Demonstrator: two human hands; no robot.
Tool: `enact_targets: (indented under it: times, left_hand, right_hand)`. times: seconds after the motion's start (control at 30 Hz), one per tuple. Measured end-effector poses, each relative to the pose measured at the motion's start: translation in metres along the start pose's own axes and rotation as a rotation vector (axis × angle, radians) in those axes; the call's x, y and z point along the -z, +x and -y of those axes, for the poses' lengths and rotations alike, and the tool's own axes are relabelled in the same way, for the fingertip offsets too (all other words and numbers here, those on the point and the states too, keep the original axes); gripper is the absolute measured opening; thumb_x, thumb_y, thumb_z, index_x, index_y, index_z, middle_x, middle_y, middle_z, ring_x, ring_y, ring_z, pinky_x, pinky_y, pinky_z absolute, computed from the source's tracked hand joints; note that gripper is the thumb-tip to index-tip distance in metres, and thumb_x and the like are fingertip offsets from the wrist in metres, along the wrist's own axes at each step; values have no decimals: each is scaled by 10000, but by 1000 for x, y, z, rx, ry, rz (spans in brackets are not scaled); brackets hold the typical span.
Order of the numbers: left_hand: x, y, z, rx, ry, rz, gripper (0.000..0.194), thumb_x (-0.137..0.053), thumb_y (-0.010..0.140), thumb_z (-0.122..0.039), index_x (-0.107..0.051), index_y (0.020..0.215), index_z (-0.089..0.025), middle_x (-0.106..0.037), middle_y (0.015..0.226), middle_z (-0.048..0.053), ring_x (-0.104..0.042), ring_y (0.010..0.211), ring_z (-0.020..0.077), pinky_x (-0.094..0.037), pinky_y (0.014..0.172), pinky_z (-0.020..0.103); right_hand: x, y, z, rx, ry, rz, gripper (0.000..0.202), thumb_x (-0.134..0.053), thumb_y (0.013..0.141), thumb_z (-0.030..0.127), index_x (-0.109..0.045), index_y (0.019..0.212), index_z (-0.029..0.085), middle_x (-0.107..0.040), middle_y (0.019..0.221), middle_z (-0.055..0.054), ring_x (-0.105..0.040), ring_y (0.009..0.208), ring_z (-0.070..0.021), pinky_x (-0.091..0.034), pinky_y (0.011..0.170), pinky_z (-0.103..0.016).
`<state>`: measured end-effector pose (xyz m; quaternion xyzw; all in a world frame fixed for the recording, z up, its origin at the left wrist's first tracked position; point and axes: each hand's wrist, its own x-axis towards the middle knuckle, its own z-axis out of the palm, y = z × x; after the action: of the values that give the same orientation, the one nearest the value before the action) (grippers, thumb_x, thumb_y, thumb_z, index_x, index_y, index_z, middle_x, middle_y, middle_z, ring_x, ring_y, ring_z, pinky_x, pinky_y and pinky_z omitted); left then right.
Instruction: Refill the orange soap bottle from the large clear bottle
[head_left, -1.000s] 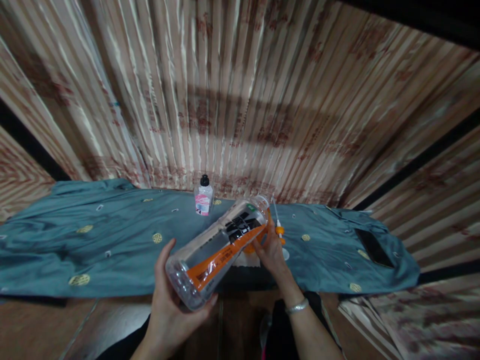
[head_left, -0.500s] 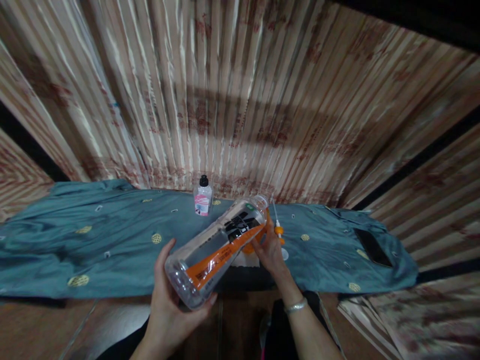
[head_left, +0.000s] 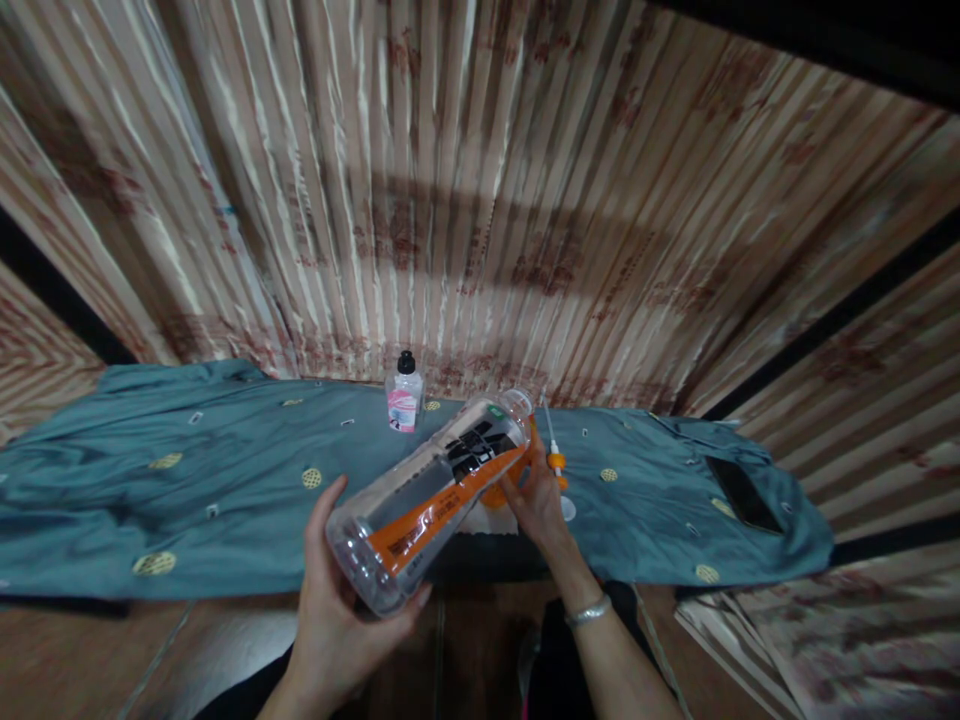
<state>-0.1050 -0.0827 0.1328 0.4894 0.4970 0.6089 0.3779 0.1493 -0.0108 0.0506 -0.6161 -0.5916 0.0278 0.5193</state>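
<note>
A large clear plastic bottle with an orange and black label lies tilted in my hands, its open-looking neck up to the right and its base down to the left. My left hand cups the base from below. Around the neck end are the fingers of my right hand, partly hidden behind the bottle. An orange thing shows just below the bottle, partly covered. Right of that hand lies a pump top with orange collars and a thin white tube, beside a small white disc.
A small clear bottle with a black cap and pink label stands behind. A dark phone rests at the right on the teal cloth. Pleated curtains hang close behind and at both sides, with dark poles.
Almost nothing differs; the view has shifted slightly, and both hands keep the bottle in the same tilted hold.
</note>
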Motion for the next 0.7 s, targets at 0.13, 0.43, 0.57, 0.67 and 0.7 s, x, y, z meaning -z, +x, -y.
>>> enact_targets:
  times: [0.13,0.43,0.57,0.67,0.7]
  left_hand:
    - [1,0,-1,-8,24,14,1028,-915,595,-371,-464,1514,-273,-728,1185,60,-794,996,329,-700,856,479]
    - [6,2,2,-49,87,28,1039,-910,624,-385,-442,1538,-224,-668,1270,96,-777,1045,289,-675,887,409]
    - [7,2,1,-36,87,18,1044,-936,598,-390,-465,1522,-274,-678,1264,86,-773,1060,316,-688,868,455]
    - [6,2,1,-48,87,12,1044,-935,593,-414,-471,1519,-284,-689,1255,78,-773,1061,328,-689,879,490]
    - [6,2,2,-52,92,14,1042,-928,601,-418,-467,1524,-268,-687,1257,83,-772,1067,328,-685,890,486]
  right_hand:
    - [0,0,0,6,3,-3,818,-686,948,497,-390,1661,226,-714,1405,-179,-679,1338,-381,-571,1113,-621]
    - [1,1,5,-11,21,14,798,-675,943,497,-411,1641,214,-726,1378,-181,-691,1318,-380,-582,1099,-613]
    - [0,1,4,-3,5,-6,812,-698,933,487,-408,1646,226,-731,1362,-166,-696,1313,-387,-594,1080,-609]
    - [-1,0,2,3,9,-2,805,-702,936,487,-414,1643,229,-724,1369,-168,-689,1328,-394,-590,1087,-600]
    - [-1,0,2,7,9,3,803,-701,939,491,-413,1642,232,-716,1386,-168,-693,1323,-390,-591,1087,-592]
